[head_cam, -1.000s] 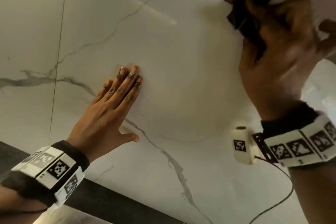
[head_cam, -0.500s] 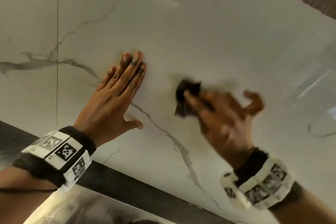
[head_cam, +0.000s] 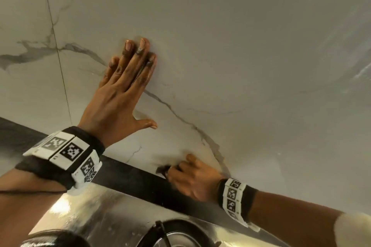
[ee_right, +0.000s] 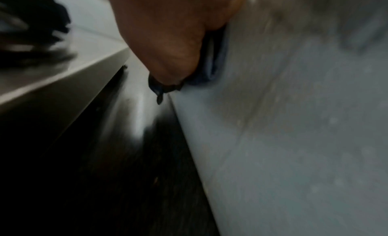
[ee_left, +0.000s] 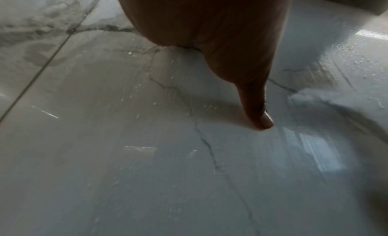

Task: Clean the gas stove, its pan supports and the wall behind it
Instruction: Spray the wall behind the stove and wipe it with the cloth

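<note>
Wall (head_cam: 251,50): white marble-look tile with grey veins, filling the head view from 9 through 12 to 3 o'clock; a thin vertical joint runs at 10 o'clock. In the left wrist view we see droplets and wet streaks on its glossy face.

Cloth (head_cam: 161,169): dark, bunched, pressed to the wall's bottom edge where tile meets the black ledge (head_cam: 128,172), at about 6 o'clock. In the right wrist view we see a blue fold of it between palm and tile.

Right hand (head_cam: 192,179): at 5 o'clock, fingers curled round the cloth, knuckles toward the wall, forearm reaching in from 4 o'clock. The right wrist view is blurred.

Left hand (head_cam: 120,94): near centre, toward 9 o'clock, laid flat on the wall, four fingers straight and together pointing to 12 o'clock, thumb splayed toward 3 o'clock. It holds nothing.

Stove (head_cam: 96,212): shiny steel top at 6 to 7 o'clock, below the ledge; we see a round burner (head_cam: 176,236) at the bottom edge, with a dark pan support (head_cam: 159,226) bar over it.

Containers: we can make out none.

Wristbands (head_cam: 66,152): black, with white marker blocks, on both wrists.
</note>
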Available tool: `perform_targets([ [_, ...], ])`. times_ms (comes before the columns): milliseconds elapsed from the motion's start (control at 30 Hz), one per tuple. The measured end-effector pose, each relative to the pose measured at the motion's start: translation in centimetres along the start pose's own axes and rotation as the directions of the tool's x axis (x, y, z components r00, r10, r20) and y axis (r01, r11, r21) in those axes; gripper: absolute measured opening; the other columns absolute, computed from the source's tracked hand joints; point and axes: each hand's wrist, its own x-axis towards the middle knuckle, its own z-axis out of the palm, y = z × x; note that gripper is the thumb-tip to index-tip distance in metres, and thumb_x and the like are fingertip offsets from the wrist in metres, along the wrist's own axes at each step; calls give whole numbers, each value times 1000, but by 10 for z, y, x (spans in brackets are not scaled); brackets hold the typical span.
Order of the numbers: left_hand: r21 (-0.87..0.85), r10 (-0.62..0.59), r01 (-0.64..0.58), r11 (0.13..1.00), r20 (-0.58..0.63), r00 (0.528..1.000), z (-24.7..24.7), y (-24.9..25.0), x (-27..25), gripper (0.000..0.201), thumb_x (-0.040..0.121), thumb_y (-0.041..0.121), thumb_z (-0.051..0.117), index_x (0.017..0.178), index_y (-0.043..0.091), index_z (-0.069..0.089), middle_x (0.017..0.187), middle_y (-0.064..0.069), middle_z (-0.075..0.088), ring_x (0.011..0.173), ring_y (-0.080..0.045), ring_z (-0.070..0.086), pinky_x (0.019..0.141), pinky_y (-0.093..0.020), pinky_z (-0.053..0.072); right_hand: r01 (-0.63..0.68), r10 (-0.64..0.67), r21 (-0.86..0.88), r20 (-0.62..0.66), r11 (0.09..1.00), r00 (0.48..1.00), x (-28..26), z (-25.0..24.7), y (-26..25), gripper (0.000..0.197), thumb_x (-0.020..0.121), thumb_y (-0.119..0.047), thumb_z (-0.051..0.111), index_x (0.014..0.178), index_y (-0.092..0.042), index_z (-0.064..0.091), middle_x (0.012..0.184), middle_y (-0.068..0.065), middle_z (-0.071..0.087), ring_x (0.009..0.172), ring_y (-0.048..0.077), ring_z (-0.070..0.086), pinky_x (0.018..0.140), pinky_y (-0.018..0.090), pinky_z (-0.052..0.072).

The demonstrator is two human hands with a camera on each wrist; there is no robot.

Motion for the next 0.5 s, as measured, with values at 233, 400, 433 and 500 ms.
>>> perform_targets([
  [233, -14, -15, 15, 1000, 2, 1000, -1, 3, -1, 144, 62, 59, 88, 166, 10, 1, 172, -11, -12, 159, -30, -13, 130, -55, 4, 222, -195, -31, 377, 975, 906, 11, 1, -21, 54, 89, -43, 73, 139, -29, 60, 137, 5, 49, 113, 28, 61, 110, 50, 42],
  [400, -8, -13, 13, 1000, 3, 1000, -1, 2, 0, 144, 62, 59, 88, 166, 11, 1, 172, -10, -11, 159, -29, -12, 131, -53, 3, -208, 219, 90, -133, 974, 967, 12, -23, 9, 41, 101, -22, 43, 135, -24, 65, 125, -2, 66, 99, 22, 69, 95, 46, 39],
  [433, -12, -10, 10, 1000, 0, 1000, 0, 1, -1, 141, 64, 59, 86, 166, 10, 1, 172, -10, -11, 159, -28, -12, 131, -52, 1, -283, 301, 110, -224, 953, 927, 16, -35, 17, 45, 105, -17, 34, 136, -23, 67, 123, -2, 68, 98, 23, 70, 93, 45, 37],
  [500, -21, -10, 10, 1000, -15, 1000, 1, 0, -1, 134, 69, 58, 82, 166, 11, 2, 172, -10, -10, 159, -26, -13, 131, -49, 0, -428, 441, 118, -339, 896, 831, 23, -56, 35, 54, 108, -12, 24, 131, -25, 71, 112, -4, 70, 92, 22, 68, 90, 44, 33],
])
